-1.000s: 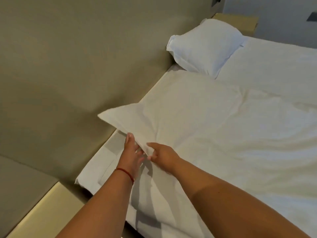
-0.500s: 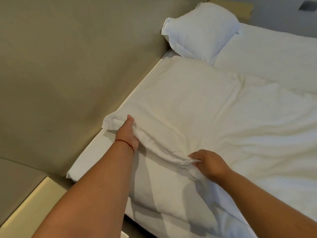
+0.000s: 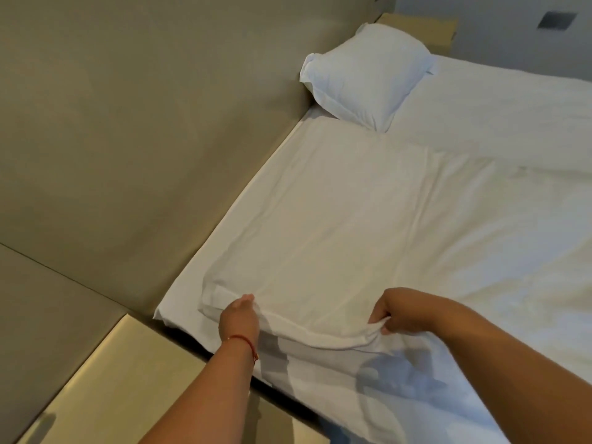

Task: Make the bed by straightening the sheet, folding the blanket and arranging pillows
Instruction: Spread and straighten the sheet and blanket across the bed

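Note:
A white blanket (image 3: 336,225) lies spread over the near left part of the bed, its near edge lifted slightly off the white sheet (image 3: 499,100). My left hand (image 3: 238,318), with a red string on the wrist, pinches that edge close to the left corner. My right hand (image 3: 400,310) grips the same edge further right, and the cloth sags between the two hands. A plump white pillow (image 3: 365,75) leans against the padded headboard at the far end of the bed.
A beige padded headboard (image 3: 144,123) runs along the left side of the bed. A light wooden bedside top (image 3: 115,379) sits at the near left under my left arm, and another (image 3: 419,25) stands behind the pillow. The grey wall carries a dark switch plate (image 3: 556,20).
My hands have slid apart along the blanket's edge, the right one going right. The raised corner has come down, and the blanket now lies flatter and closer to the near end.

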